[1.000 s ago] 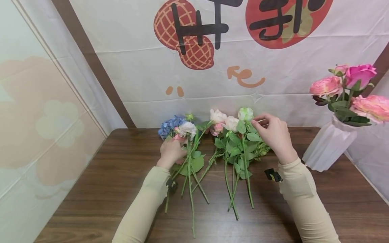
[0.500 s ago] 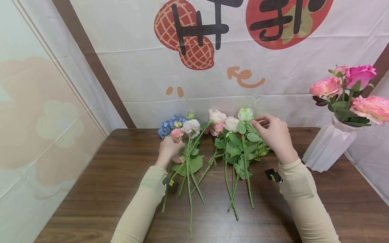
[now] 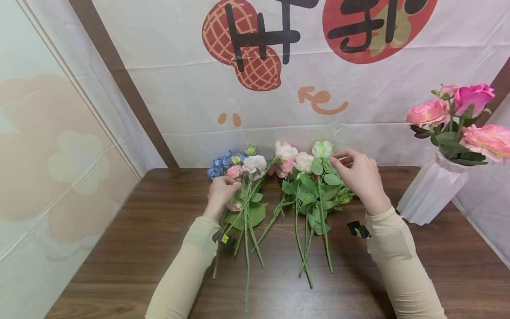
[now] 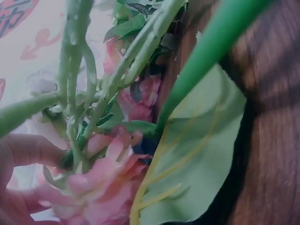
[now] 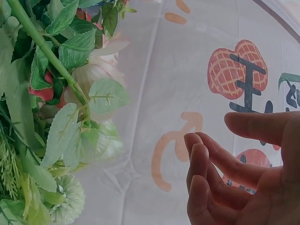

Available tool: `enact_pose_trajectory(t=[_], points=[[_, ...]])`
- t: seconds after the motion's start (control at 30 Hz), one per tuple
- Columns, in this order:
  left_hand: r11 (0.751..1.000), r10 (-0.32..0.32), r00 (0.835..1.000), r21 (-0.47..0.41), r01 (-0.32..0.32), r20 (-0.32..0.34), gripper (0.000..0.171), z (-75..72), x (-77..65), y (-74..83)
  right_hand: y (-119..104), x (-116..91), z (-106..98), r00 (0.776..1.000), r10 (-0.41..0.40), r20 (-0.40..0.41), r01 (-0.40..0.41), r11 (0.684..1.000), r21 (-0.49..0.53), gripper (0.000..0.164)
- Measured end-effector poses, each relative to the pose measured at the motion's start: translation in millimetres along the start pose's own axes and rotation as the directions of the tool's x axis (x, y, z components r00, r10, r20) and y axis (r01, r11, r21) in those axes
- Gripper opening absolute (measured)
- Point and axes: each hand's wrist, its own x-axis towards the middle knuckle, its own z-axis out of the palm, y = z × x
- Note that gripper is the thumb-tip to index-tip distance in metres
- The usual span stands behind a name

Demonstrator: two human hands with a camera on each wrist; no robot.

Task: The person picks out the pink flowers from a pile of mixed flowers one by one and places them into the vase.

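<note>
My left hand [image 3: 224, 192] is at the left bunch on the table, pinching a flower stem just under a pink bloom [image 4: 101, 192]. Beside its fingertips in the head view are a small pink flower [image 3: 233, 172] and a white ruffled flower [image 3: 254, 167], with long green stems [image 3: 248, 248] running toward the near edge. A blue hydrangea [image 3: 219, 167] lies behind. My right hand [image 3: 360, 177] is raised beside a white-green rose [image 3: 322, 149]; the right wrist view shows its fingers loosely bent, apart from the flowers and holding nothing.
A white pleated vase [image 3: 432, 192] with pink flowers stands at the right. Pale pink roses [image 3: 303, 162] and leafy stems lie between my hands on the brown wooden table [image 3: 159, 239]. A printed cloth [image 3: 179, 102] hangs directly behind the table.
My left hand has shifted slightly left and up. The white flower has turned its face and moved right and up, while its long stem's lower end swung left. My right hand stays still.
</note>
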Motion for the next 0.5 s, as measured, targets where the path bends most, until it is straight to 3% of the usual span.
enact_pose_trajectory(t=[0.23, 0.5], points=[[0.998, 0.067, 0.997, 0.008, -0.066, -0.041, 0.02, -4.9, 0.0, 1.8, 0.5, 1.3, 3.0, 1.0, -0.008, 0.003, 0.008, 1.0, -0.001, 0.037], [0.99, 0.12, 0.992, 0.069, -0.122, 0.032, 0.018, -3.8, 1.9, -4.8, -1.4, -0.6, 3.5, 0.999, 0.012, 0.032, -0.011, 1.0, -0.021, 0.041]])
